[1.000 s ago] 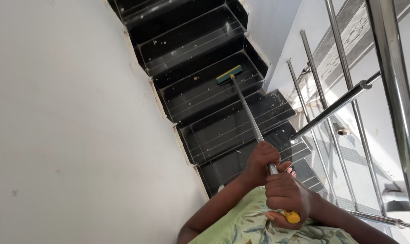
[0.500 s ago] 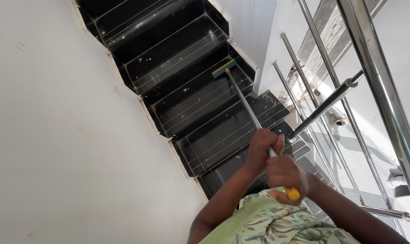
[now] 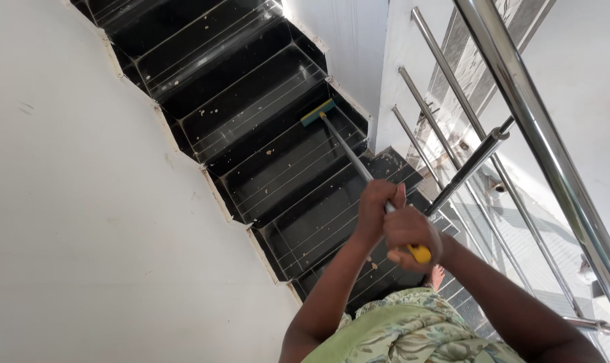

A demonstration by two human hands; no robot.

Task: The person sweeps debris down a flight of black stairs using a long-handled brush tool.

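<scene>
- I see glossy black stone steps (image 3: 251,128), speckled with pale grit.
- My mop's pole (image 3: 348,151) is shiny metal, its end cap (image 3: 420,254) yellow plastic.
- The railing (image 3: 520,101) is polished steel.
- The wall (image 3: 83,235) is matt white plaster.

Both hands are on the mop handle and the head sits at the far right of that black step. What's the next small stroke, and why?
Probably draw the mop head leftward across the black step toward the white wall. The left hand and right hand both grip the handle, the head sits at the step's railing-side end, and pale specks lie scattered along the tread to its left.
</scene>
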